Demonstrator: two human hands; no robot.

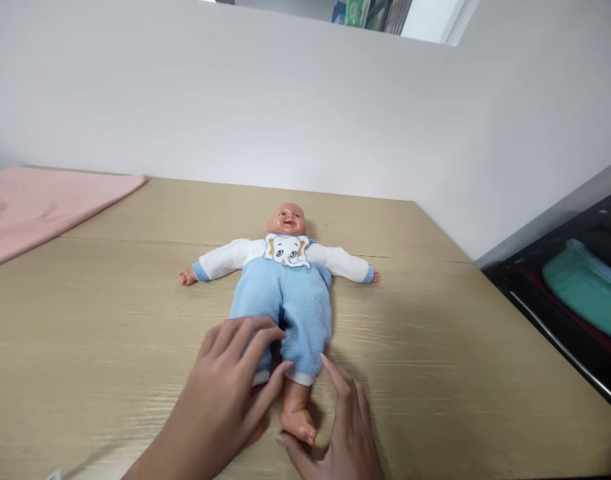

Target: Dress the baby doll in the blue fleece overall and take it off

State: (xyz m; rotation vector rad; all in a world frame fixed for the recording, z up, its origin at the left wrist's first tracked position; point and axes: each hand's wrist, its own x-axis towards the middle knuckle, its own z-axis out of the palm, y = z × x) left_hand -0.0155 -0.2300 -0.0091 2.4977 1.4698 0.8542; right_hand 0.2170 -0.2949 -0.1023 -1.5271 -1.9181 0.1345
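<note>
A baby doll [305,300] lies on its back on the wooden table, arms spread and head toward the wall. It wears a blue and white outfit with an elephant face on the chest. My left hand [235,380] is over the doll's lower legs, fingers apart and curved, its fingertips at the inner side of the leg on the right. That hand hides most of the other leg and foot. Beside the bare foot [298,413] is my right hand [338,427], thumb and fingers spread around it. Whether its fingertips touch the trouser cuff I cannot tell.
Pink cloth [50,203] lies at the table's [125,300] far left. A white wall [235,107] rises behind, with an opening at the top. To the right, past the table edge, a dark rack [550,313] holds a green cloth [585,287]. A small white object [54,475] shows at bottom left.
</note>
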